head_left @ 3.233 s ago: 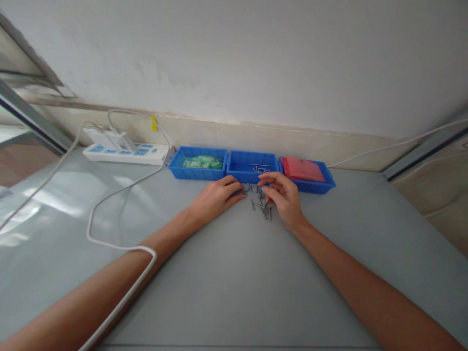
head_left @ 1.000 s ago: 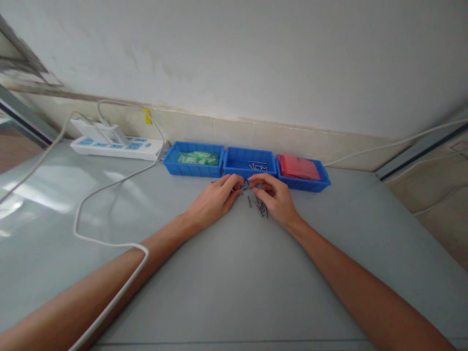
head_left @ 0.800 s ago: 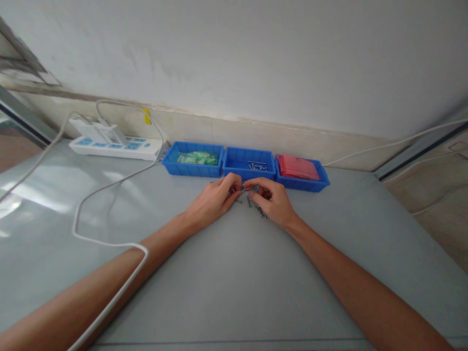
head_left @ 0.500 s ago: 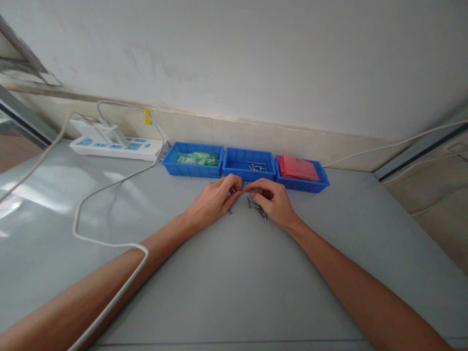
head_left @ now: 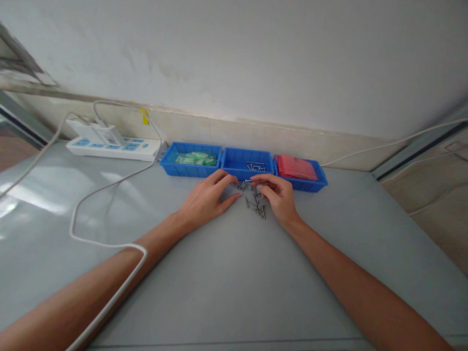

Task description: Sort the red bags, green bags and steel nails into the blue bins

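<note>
Several metal screws (head_left: 255,206) lie in a loose scatter on the grey table, in front of the middle blue bin (head_left: 247,172). On the left side of the scatter, my left hand (head_left: 210,197) is open, with thumb and forefinger spread apart near the screws. My right hand (head_left: 278,195) bends over the right side, its forefinger and thumb curved but apart. One screw lies close to the right forefinger's tip; I cannot tell whether they touch. A few more screws sit inside the middle bin.
The left blue bin (head_left: 190,169) holds green-and-clear packets (head_left: 196,158); the right blue bin (head_left: 310,185) holds red plastic bags (head_left: 296,167). A white power strip (head_left: 113,150) with plugged-in chargers stands at the back left. Its white cable (head_left: 106,243) crosses above my left forearm.
My hands were together with fingertips pinched over the screws. They have drawn apart and their fingers have opened, uncovering more of the screws between them. The view has shifted slightly.
</note>
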Tool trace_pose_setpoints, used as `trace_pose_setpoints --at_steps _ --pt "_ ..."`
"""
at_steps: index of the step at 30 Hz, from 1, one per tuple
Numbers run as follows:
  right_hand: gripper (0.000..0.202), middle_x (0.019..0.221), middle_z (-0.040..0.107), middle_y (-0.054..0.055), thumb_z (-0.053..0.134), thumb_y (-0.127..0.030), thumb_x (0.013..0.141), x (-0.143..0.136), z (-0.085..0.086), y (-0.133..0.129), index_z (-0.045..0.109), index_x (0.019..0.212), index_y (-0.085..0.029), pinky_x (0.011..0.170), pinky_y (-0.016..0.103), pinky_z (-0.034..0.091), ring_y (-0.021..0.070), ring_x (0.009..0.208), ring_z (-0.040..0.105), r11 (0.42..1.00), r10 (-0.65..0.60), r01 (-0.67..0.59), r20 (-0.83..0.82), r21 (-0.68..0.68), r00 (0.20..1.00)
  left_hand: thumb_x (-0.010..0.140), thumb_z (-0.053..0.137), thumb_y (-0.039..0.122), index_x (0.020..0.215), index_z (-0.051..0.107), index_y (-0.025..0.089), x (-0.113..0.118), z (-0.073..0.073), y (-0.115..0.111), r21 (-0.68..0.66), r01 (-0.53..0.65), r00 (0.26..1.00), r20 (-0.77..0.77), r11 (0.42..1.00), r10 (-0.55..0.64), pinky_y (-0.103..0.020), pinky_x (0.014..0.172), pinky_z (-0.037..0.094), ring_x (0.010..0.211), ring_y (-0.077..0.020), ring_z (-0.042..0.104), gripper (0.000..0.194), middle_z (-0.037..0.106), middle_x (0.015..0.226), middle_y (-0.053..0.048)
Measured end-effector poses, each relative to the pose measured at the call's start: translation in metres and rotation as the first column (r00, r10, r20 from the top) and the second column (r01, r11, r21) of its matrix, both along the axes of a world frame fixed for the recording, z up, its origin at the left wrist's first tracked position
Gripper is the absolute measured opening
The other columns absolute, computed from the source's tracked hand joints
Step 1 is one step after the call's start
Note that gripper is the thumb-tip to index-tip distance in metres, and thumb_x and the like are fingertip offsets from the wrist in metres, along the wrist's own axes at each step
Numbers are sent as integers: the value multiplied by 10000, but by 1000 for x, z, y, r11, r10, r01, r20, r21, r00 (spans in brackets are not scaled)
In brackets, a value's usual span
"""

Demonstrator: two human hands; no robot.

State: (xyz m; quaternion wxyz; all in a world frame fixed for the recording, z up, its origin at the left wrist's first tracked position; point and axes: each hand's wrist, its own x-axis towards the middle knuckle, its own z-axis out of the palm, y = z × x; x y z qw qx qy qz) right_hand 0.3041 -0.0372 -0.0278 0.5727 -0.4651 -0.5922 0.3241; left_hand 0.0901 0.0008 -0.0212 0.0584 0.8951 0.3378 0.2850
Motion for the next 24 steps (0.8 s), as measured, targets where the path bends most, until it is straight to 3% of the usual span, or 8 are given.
trace_pose_setpoints --at_steps 7,12,16,18,21,24 --pt "439 1102 766 50 589 -191 763 0 -2 3 721 1179 -240 521 246 414 106 600 550 993 -116 116 7 -39 993 1010 492 387 936 660 181 -5 -2 7 -3 -40 977 -209 999 39 -276 637 437 674 -170 594 276 647 839 -50" --pt "358 1102 769 50 575 -198 758 0 -1 3 747 1072 -225 538 256 439 124 630 591 995 -101 101 -2 -27 995 1032 460 399 934 670 187 -4 -1 6 -8 -39 976 -215 999 36 -268 622 396 673 -174 616 314 687 780 -41" --pt "349 913 771 28 581 -200 755 -1 -1 3 754 1057 -225 524 255 424 132 603 591 995 -84 85 36 -43 996 1037 444 426 957 688 191 -2 -3 5 0 -86 981 -177 996 85 -267 603 377 645 -176 622 347 710 761 -44" --pt "329 913 769 28 577 -199 755 -2 -1 3 749 1035 -218 530 255 432 127 592 589 995 -90 91 32 -44 995 1037 439 431 966 695 190 -2 -3 6 -23 -115 983 -146 993 110 -266 597 376 625 -174 620 358 717 754 -49" --pt "310 1015 773 50 558 -188 747 -2 -3 3 732 1004 -200 547 261 462 120 583 585 989 -146 145 -6 -32 989 1034 431 423 951 700 184 -4 2 6 -74 -111 989 -101 991 104 -259 587 378 590 -161 604 370 705 718 -45" --pt "288 947 777 61 532 -168 743 -3 -5 4 732 949 -183 585 271 484 149 636 625 969 -244 245 37 -26 969 1002 484 420 909 698 182 -7 11 4 -160 -36 997 -68 986 25 -240 570 389 551 -132 569 333 668 667 -13"
